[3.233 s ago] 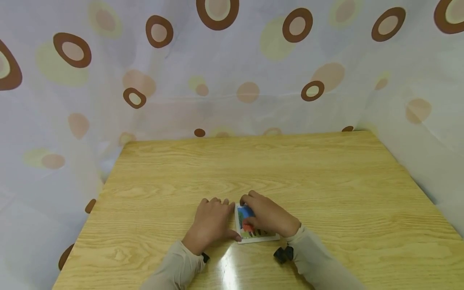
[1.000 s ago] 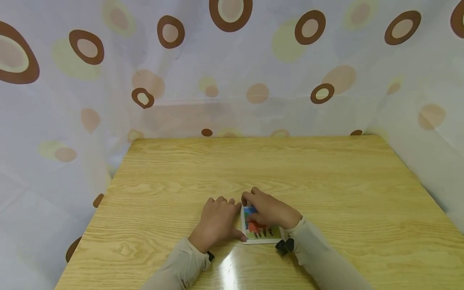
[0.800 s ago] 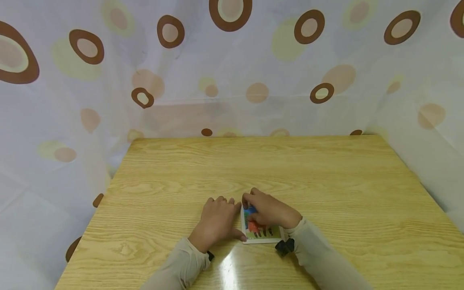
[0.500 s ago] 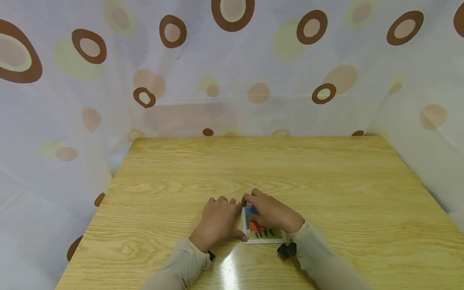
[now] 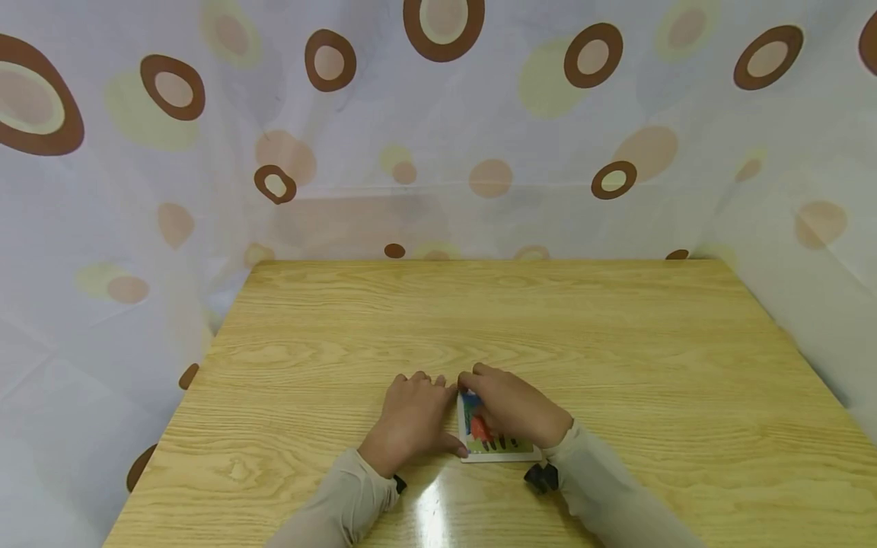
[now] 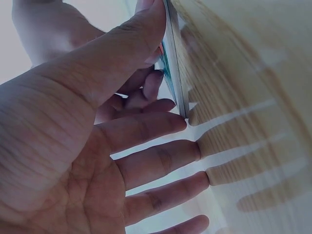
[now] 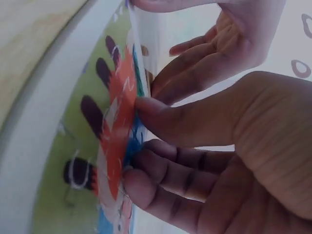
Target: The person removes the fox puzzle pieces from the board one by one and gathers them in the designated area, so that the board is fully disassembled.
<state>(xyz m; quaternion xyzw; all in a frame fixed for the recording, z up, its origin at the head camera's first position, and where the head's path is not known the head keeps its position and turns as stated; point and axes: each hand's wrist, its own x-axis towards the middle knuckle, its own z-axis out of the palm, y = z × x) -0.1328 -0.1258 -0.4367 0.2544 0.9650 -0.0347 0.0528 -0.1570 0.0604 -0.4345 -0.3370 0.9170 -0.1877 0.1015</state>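
Note:
A small board (image 5: 496, 457) with a white border and a picture of an orange fox-like animal lies flat on the table. Thin, pale wavy lines like jigsaw seams cross the picture (image 7: 114, 126) in the right wrist view. My left hand (image 5: 411, 422) lies along the board's left edge, its fingers extended and its thumb touching the near left corner. My right hand (image 5: 517, 403) bends over the picture, thumb and fingertips at its surface near the far left. Whether these fingertips pinch a loose piece or only press cannot be made out; the hand covers much of the picture.
The wooden table (image 5: 329, 320) extends around the board on all sides. A white curtain (image 5: 438, 137) with brown and yellow spots hangs behind it and along both sides. Dark wrist devices (image 5: 541, 477) sit at the sleeve cuffs.
The right hand has lowered slightly and come a little nearer over the picture, covering more of it. My left hand keeps its place at the board's left edge. The head view has shifted slightly.

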